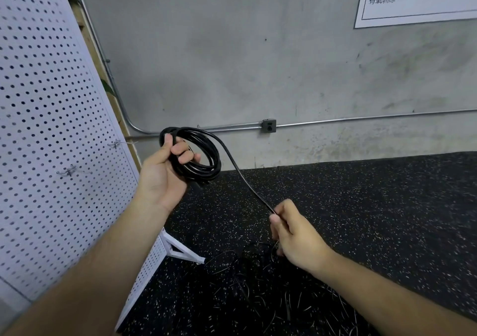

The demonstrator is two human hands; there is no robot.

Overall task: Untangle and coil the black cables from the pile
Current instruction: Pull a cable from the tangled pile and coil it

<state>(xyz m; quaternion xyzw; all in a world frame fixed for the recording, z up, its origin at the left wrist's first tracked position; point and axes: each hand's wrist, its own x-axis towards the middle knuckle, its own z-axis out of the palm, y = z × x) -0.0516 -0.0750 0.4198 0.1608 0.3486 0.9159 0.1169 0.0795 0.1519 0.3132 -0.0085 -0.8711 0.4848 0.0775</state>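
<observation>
Even, soft indoor light, no hard shadows. Wide-angle bending bows the pegboard (51,129) and pipe (361,120) at the edges. Slightly soft focus overall.

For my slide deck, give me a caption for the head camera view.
Left hand holds a coiled black cable; right hand feeds its free length from the floor pile.

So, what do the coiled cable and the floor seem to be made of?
Coiled cable: probably a rubber or plastic jacket, black and glossy, since light streaks run along its loops. Floor: looks like rubber matting, matte black with pale flecks.
</observation>
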